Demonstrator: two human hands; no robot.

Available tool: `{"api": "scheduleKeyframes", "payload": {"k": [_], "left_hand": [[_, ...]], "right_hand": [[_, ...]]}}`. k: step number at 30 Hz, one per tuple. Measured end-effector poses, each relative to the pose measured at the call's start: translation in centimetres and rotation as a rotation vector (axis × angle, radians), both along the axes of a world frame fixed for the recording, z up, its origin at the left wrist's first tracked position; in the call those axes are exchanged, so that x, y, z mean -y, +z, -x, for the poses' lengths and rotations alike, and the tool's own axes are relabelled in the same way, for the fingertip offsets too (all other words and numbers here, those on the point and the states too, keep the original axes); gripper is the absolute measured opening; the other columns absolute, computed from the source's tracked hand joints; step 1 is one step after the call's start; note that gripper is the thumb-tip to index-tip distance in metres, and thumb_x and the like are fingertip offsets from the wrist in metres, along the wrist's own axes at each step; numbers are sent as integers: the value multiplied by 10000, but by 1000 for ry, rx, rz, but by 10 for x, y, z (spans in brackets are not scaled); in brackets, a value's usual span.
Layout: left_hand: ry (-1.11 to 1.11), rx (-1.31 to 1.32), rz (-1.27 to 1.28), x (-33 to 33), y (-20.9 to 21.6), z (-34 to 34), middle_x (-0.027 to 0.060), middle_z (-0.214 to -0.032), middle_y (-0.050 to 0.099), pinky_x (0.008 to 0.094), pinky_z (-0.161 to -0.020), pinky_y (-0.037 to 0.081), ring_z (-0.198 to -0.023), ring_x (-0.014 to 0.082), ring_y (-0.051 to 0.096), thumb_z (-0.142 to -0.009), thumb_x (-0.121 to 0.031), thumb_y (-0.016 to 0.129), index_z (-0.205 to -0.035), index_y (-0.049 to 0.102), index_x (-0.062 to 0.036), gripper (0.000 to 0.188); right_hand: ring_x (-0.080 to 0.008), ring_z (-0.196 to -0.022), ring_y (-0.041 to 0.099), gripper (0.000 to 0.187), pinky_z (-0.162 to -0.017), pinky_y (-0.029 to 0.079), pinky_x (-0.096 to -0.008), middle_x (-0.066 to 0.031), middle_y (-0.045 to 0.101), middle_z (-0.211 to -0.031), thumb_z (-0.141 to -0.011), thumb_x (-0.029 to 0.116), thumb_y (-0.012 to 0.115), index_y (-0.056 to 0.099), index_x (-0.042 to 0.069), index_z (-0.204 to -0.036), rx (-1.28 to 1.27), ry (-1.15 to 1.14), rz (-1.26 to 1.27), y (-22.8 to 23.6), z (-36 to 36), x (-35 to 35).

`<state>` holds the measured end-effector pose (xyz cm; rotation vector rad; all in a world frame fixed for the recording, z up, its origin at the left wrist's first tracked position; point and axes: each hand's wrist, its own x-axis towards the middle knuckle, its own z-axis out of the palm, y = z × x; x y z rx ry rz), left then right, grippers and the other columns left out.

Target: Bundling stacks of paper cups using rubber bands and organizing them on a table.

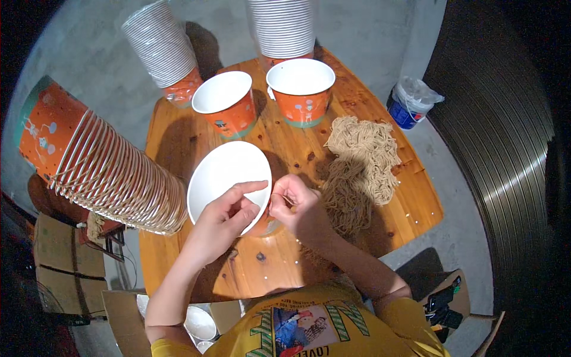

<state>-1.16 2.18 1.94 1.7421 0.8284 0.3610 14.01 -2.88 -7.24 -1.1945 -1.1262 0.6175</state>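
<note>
A white-lined paper bucket (229, 172) stands in front of me, its mouth tilted toward me. My left hand (229, 214) lies across the near right part of its mouth. Its index finger stretches toward the right rim, the thumb is apart below it, and the other fingers curl. Just outside that rim my right hand (294, 202) pinches thumb and finger together; what they hold is too small to make out. To its right lie a light tan heap of cords (366, 149) and a darker, shaded bundle of cords (348, 196).
Two orange paper buckets (232, 110) (301, 98) stand farther back. Behind them rise wrapped bucket stacks (160, 44) (282, 27). A leaning stack with tan cords (119, 172) is at left. A bagged blue pail (410, 104) and cardboard boxes (65, 262) flank the wooden table (404, 232).
</note>
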Motion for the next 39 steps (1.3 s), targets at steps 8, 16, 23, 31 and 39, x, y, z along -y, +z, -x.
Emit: {"api": "scheduleKeyframes", "payload": {"k": [8,16,23,31,39], "left_hand": [[-44,-40,-50,-16,-22,-11,-27,-788,515,196,-676,416,-732,54,477,-905,-95,548,-1007,548,-20,126],[-30,-124,-226,-16,-29,-21,69,-721,576,283,-611,441,-657,149,547,-913,-146,529,-896,521,-2,146],[-92,-173,-371,-16,-27,-22,149,-781,583,356,-687,452,-745,283,566,-928,-156,489,-955,483,-3,155],[-145,-226,-378,-20,-24,-22,208,-822,606,396,-694,462,-799,387,595,-924,-186,481,-948,482,6,194],[-86,-394,-626,-19,-16,-21,246,-828,589,476,-699,443,-829,428,566,-899,-158,477,-917,475,-3,155]], "right_hand": [[-118,-583,551,143,-547,466,-301,-56,548,-647,-782,79,629,505,53,-848,102,-1,-2,-2,-3,5],[-82,-591,512,139,-546,442,-270,-30,525,-642,-787,80,622,501,58,-851,49,53,100,-10,-7,3],[-81,-603,511,119,-558,443,-268,-21,528,-654,-788,63,611,506,53,-842,-33,80,62,-17,-9,-1],[-75,-591,508,111,-549,441,-265,-14,524,-642,-793,55,602,505,51,-848,-48,85,75,-23,-7,-3],[-54,-599,514,46,-518,413,-207,7,505,-655,-870,6,515,472,17,-883,-119,170,169,2,-17,2]]}}
